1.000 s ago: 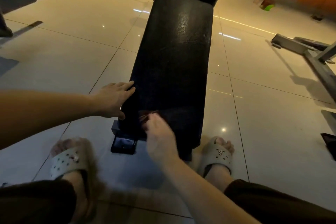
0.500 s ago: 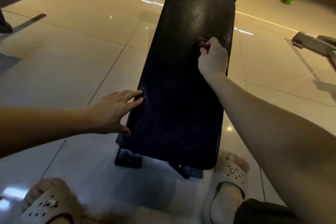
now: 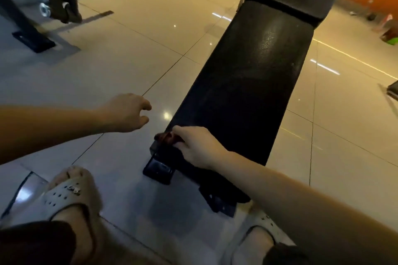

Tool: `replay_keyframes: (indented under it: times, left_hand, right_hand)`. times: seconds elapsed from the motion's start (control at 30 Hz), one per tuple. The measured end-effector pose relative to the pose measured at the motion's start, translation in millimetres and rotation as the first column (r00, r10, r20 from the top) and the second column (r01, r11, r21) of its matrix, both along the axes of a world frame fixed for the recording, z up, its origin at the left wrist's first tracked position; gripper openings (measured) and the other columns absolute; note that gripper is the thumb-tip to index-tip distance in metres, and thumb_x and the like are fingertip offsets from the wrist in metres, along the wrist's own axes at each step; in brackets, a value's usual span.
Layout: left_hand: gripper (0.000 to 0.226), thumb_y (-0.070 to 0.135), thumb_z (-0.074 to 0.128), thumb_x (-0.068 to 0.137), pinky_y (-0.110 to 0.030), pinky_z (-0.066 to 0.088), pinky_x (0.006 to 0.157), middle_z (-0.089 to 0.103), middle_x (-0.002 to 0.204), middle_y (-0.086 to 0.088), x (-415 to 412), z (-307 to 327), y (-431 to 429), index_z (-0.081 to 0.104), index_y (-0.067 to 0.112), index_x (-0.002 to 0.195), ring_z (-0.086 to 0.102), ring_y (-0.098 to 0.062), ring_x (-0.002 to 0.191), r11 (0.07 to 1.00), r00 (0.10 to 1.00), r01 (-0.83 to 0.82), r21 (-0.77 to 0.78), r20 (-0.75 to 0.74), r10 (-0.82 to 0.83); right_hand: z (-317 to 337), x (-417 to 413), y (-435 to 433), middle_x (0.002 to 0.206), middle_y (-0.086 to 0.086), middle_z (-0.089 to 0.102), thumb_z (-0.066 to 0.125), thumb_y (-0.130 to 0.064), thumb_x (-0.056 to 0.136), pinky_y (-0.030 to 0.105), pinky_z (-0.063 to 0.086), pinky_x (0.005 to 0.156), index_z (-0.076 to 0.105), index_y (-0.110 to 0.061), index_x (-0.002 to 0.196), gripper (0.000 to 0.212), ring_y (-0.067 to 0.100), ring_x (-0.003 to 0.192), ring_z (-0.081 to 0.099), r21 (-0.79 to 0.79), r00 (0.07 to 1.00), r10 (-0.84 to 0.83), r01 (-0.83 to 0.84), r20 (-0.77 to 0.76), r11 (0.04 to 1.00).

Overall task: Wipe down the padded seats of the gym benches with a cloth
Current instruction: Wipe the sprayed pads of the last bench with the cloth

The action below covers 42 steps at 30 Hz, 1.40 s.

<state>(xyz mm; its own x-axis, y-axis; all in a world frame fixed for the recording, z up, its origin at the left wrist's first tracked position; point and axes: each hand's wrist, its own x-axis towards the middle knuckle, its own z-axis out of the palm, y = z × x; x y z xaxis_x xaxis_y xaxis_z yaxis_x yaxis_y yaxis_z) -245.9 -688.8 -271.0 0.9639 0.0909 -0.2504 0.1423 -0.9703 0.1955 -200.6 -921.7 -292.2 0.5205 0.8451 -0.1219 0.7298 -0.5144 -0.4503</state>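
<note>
Pulled back from mid-pad, right hand (image 3: 195, 146) now sits at the near left corner, cloth (image 3: 164, 137) bunched in its fingers; left hand (image 3: 127, 114) lifted off the edge, loosely curled, holding nothing. From the cloth, bench seat (image 3: 247, 84) runs long toward 1 o'clock; right hand nearer.

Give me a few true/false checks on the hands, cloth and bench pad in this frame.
1. The right hand grips the cloth at the near end of the bench pad. True.
2. The left hand presses flat on the pad. False: it is off the pad, above the floor tiles, holding nothing.
3. The cloth is spread out over the pad's far end. False: it is bunched at the near corner.
4. The person wears perforated sandals. True.
</note>
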Motion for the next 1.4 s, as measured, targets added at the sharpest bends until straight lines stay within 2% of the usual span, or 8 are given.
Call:
replay_keyframes:
  times: [0.1, 0.23, 0.4, 0.57, 0.73, 0.93, 1.2, 1.4]
  left_hand:
    - [0.037, 0.019, 0.060, 0.099, -0.031, 0.044, 0.103, 0.066, 0.132, -0.005, -25.8, 3.2, -9.4, 0.061, 0.014, 0.136, 0.062, -0.018, 0.118, 0.976, 0.991, -0.131, -0.173, -0.038, 0.127]
    - [0.032, 0.020, 0.069, 0.095, -0.038, 0.046, 0.110, 0.070, 0.122, 0.000, -53.5, 16.5, -52.1, 0.069, 0.016, 0.127, 0.063, -0.012, 0.114, 0.809, 0.974, -0.207, -0.549, -0.035, 0.225]
    - [0.043, 0.041, 0.079, 0.081, -0.022, 0.053, 0.086, 0.069, 0.104, 0.005, -77.9, 35.8, -116.1, 0.066, 0.019, 0.116, 0.067, -0.006, 0.097, 0.629, 0.982, -0.188, -0.754, -0.158, 0.104]
    - [0.038, 0.036, 0.085, 0.079, -0.037, 0.052, 0.081, 0.068, 0.094, -0.015, -88.1, 27.2, -140.1, 0.067, 0.010, 0.101, 0.067, -0.027, 0.087, 0.538, 0.937, -0.328, -0.777, -0.193, 0.292]
    - [0.039, 0.032, 0.080, 0.077, -0.041, 0.057, 0.092, 0.073, 0.100, -0.014, -113.9, 22.7, -162.8, 0.068, 0.008, 0.105, 0.070, -0.031, 0.098, 0.327, 0.868, -0.434, -0.840, -0.292, 0.401]
    - [0.026, 0.017, 0.071, 0.092, -0.045, 0.055, 0.101, 0.073, 0.113, -0.015, -139.7, -3.4, -201.0, 0.066, 0.011, 0.117, 0.071, -0.028, 0.105, 0.102, 0.769, -0.507, -0.856, -0.396, 0.501]
    - [0.049, 0.059, 0.081, 0.070, -0.025, 0.048, 0.093, 0.061, 0.107, 0.007, -164.8, -15.4, -272.5, 0.069, 0.027, 0.105, 0.058, -0.007, 0.103, 0.620, 0.798, -0.305, -0.723, 0.162, 0.581]
    - [0.027, 0.045, 0.077, 0.084, -0.040, 0.058, 0.088, 0.069, 0.100, 0.011, -172.5, -14.7, -314.9, 0.067, 0.033, 0.107, 0.067, -0.009, 0.096, 0.584, 0.707, -0.375, -0.720, 0.185, 0.682]
  right_hand:
    - [24.3, -13.5, -21.2, 0.092, 0.004, 0.069, 0.066, -0.024, 0.097, 0.044, 0.057, 0.081, 0.065, -0.016, 0.097, 0.008, 0.023, 0.085, 0.066, -0.034, 0.925, -0.106, 0.100, -0.364, 0.994]
    - [48.2, -21.2, -52.2, 0.090, 0.016, 0.071, 0.067, -0.013, 0.097, 0.044, 0.059, 0.083, 0.069, -0.009, 0.092, 0.007, 0.028, 0.081, 0.071, -0.083, 0.449, -0.324, 0.478, -0.832, 0.875]
    - [65.3, -25.8, -68.2, 0.096, 0.025, 0.070, 0.063, -0.010, 0.098, 0.042, 0.061, 0.082, 0.071, 0.000, 0.103, 0.014, 0.032, 0.084, 0.072, -0.132, 0.181, -0.249, 0.490, -0.952, 0.862]
    - [69.4, -24.7, -90.2, 0.110, 0.026, 0.072, 0.065, -0.008, 0.095, 0.042, 0.061, 0.088, 0.067, 0.003, 0.120, 0.027, 0.034, 0.098, 0.073, -0.123, 0.119, -0.206, 0.489, -0.971, 0.863]
    - [62.3, -29.9, -116.1, 0.112, 0.025, 0.072, 0.069, 0.003, 0.088, 0.044, 0.063, 0.083, 0.069, -0.002, 0.116, 0.029, 0.034, 0.097, 0.074, -0.117, 0.296, -0.267, 0.441, -0.917, 0.890]
    - [56.3, -44.8, -138.9, 0.119, 0.023, 0.067, 0.063, 0.007, 0.092, 0.036, 0.061, 0.065, 0.067, -0.003, 0.121, 0.031, 0.029, 0.085, 0.074, -0.100, 0.290, -0.244, 0.435, -0.925, 0.895]
    - [37.1, -58.7, -168.9, 0.097, 0.019, 0.075, 0.061, -0.007, 0.098, 0.037, 0.063, 0.065, 0.068, -0.002, 0.118, 0.022, 0.026, 0.074, 0.075, -0.141, 0.275, -0.274, 0.422, -0.921, 0.896]
    - [36.8, -61.7, -192.4, 0.107, 0.016, 0.075, 0.051, -0.038, 0.103, 0.044, 0.059, 0.083, 0.068, -0.004, 0.120, 0.041, 0.032, 0.098, 0.073, -0.156, 0.148, -0.220, 0.353, -0.964, 0.923]
